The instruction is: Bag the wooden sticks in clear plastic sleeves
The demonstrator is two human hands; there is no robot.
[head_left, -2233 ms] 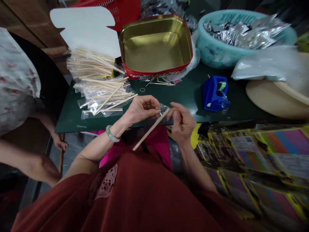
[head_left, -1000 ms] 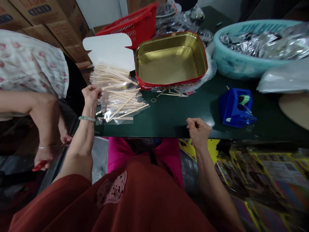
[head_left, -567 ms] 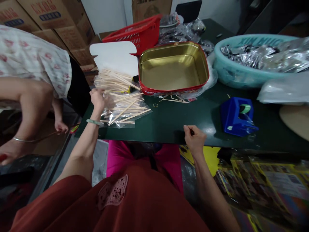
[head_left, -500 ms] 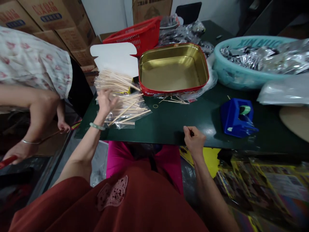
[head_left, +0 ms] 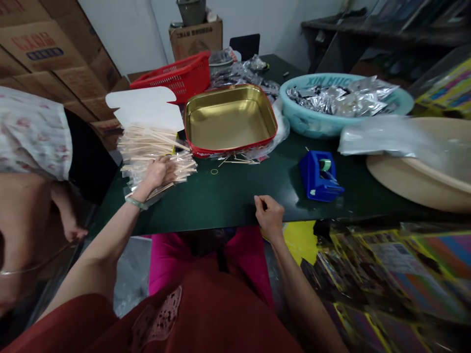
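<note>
My left hand (head_left: 159, 172) reaches to the left part of the dark green table (head_left: 235, 196). It lies on a pile of thin wooden sticks in clear bags (head_left: 154, 149), fingers bent round the top bags. A green bangle sits on that wrist. My right hand (head_left: 270, 214) rests at the table's front edge in a loose fist, thumb pinched against forefinger; what it holds, if anything, is hidden.
Behind the pile stand a white card (head_left: 145, 108), a red tin with a gold inside (head_left: 230, 120) and a red basket (head_left: 176, 76). A blue tape dispenser (head_left: 319, 175), a teal basin of silver packets (head_left: 342, 103) and a beige tray (head_left: 423, 176) lie right. Another person (head_left: 33, 137) stands left.
The stick and clear bag held in both hands are gone from them. My left hand went out to the pile and closed on it; my right hand sank to the table edge.
</note>
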